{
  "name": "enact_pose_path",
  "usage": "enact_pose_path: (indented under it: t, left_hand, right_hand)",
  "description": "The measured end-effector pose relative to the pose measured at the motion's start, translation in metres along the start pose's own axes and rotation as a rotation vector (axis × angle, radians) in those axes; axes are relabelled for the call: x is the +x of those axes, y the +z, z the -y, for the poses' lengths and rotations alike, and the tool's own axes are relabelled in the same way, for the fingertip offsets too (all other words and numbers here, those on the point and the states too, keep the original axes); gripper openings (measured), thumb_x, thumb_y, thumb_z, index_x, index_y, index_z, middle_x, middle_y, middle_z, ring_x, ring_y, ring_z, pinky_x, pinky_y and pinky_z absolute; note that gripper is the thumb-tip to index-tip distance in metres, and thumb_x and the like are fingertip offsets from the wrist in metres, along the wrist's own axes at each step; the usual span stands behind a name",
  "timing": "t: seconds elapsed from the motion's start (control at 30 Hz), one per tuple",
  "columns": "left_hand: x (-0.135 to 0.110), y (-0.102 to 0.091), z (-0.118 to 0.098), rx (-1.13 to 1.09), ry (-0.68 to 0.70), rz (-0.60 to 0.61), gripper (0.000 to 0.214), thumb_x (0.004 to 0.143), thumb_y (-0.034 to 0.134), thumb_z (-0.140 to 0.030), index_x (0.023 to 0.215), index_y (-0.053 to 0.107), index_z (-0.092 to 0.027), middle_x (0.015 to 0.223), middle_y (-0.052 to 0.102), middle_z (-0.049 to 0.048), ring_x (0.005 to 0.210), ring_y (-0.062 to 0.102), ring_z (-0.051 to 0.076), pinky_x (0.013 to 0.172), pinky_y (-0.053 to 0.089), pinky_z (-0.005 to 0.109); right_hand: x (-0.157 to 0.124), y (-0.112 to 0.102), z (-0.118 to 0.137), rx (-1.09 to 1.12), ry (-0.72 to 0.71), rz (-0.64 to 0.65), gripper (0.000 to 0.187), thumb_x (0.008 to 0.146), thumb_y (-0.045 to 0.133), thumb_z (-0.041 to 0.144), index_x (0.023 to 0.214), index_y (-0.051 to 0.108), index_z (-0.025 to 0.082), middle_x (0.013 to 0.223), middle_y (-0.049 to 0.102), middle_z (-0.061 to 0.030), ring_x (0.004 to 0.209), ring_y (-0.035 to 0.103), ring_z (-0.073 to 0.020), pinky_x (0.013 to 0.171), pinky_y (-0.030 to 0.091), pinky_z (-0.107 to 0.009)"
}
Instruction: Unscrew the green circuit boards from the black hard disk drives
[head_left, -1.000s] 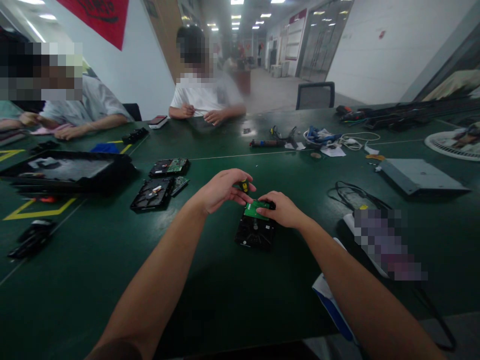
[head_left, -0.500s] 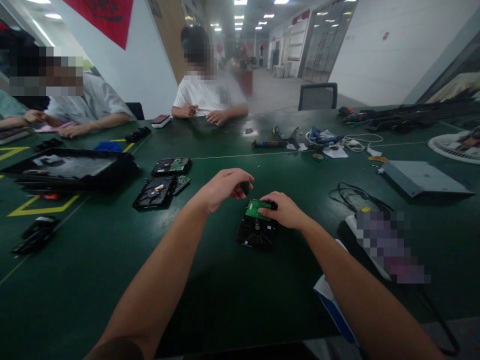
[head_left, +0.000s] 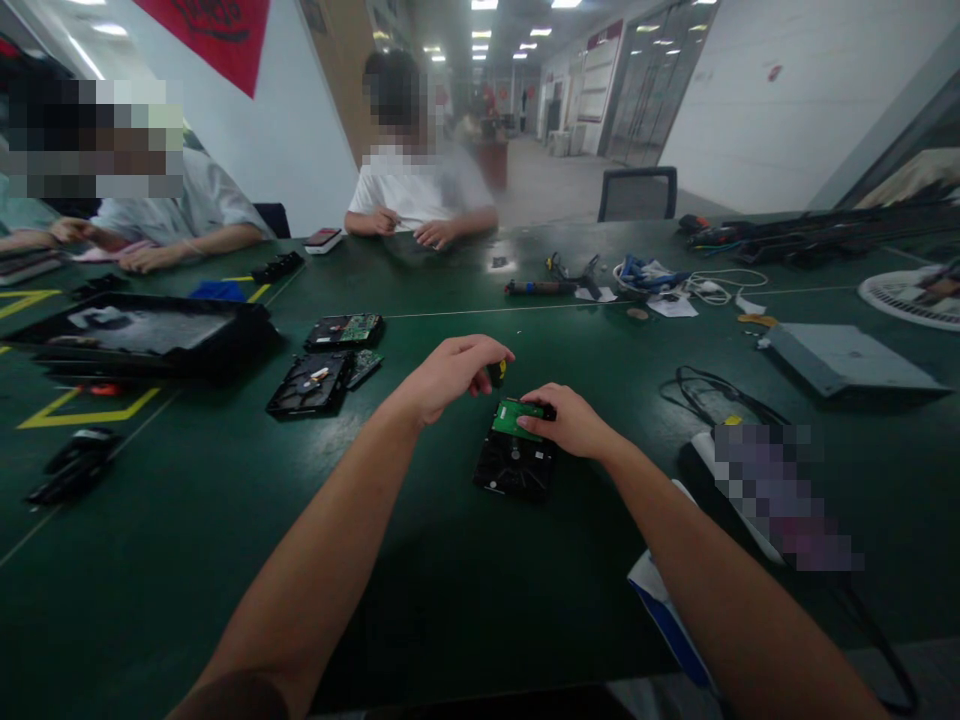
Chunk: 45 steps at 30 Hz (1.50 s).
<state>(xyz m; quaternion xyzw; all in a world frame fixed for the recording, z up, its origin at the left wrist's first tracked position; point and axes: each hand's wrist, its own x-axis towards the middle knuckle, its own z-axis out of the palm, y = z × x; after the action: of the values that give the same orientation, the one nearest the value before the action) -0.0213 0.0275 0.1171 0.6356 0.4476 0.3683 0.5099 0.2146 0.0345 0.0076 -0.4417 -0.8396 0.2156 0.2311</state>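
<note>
A black hard drive (head_left: 512, 468) lies on the green table in front of me, with a green circuit board (head_left: 510, 416) on its far half. My right hand (head_left: 566, 422) grips the drive's far right side, thumb resting on the board and fingers around the edge. Just beyond the drive's far left corner, my left hand (head_left: 461, 375) is raised with curled fingers. It holds a small black-and-yellow tool (head_left: 498, 373), which looks like a screwdriver handle; its lower end cannot be made out.
Two more hard drives (head_left: 311, 385) (head_left: 345, 330) and a loose circuit board (head_left: 364, 368) lie to the left, near a black tray (head_left: 142, 340). On the right are a grey metal box (head_left: 855, 358) and a black cable (head_left: 694, 385). A person (head_left: 420, 195) sits across the table.
The tool in my left hand has turned, and its yellow part now shows. My left hand has shifted very slightly right; my right hand keeps its grip on the drive.
</note>
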Motion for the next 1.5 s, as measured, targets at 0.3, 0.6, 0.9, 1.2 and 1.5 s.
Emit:
enact_pose_path:
  t: [0.3,0.6,0.9,1.2,1.5]
  left_hand:
    - [-0.001,0.004,-0.002,-0.115,-0.058,-0.008,0.028,0.092,0.062,-0.029,0.116,0.067,-0.016,0.093,0.071,0.0074,0.062,0.067,0.013,0.053,0.047,0.024]
    - [0.002,0.003,0.004,-0.303,-0.086,0.099,0.024,0.09,0.062,-0.032,0.106,0.068,-0.014,0.11,0.076,0.0142,0.064,0.071,0.016,0.056,0.053,0.027]
    - [0.004,0.002,0.008,-0.315,-0.066,0.106,0.027,0.093,0.061,-0.038,0.1,0.071,-0.014,0.109,0.073,0.0132,0.07,0.071,0.016,0.06,0.052,0.026]
    - [0.002,0.004,0.005,-0.242,-0.067,0.055,0.031,0.093,0.067,-0.045,0.098,0.072,-0.015,0.099,0.071,0.0094,0.067,0.067,0.013,0.057,0.048,0.024]
    - [-0.001,0.007,-0.001,-0.171,-0.079,0.055,0.024,0.096,0.064,-0.039,0.101,0.066,-0.016,0.105,0.074,0.0114,0.065,0.072,0.015,0.053,0.05,0.025]
  right_hand:
    - [0.001,-0.001,0.001,-0.002,0.024,0.002,0.033,0.091,0.074,0.042,0.118,0.075,0.024,0.112,0.073,-0.0076,0.102,0.065,-0.0248,0.091,0.048,-0.04]
    - [0.0,0.001,-0.001,-0.002,0.002,-0.008,0.033,0.092,0.074,0.041,0.119,0.074,0.023,0.113,0.073,-0.0088,0.103,0.065,-0.0253,0.091,0.048,-0.041]
    - [0.001,0.001,-0.001,0.01,-0.037,-0.016,0.028,0.092,0.074,0.04,0.116,0.075,0.024,0.11,0.074,-0.0077,0.1,0.065,-0.0244,0.09,0.047,-0.042]
    - [0.001,0.0,-0.001,0.013,-0.041,-0.019,0.031,0.092,0.074,0.04,0.117,0.074,0.022,0.108,0.074,-0.0075,0.099,0.065,-0.0238,0.09,0.046,-0.04]
    - [0.0,0.0,0.002,0.02,0.003,-0.011,0.03,0.092,0.074,0.04,0.117,0.074,0.022,0.113,0.073,-0.0083,0.102,0.065,-0.025,0.088,0.049,-0.04]
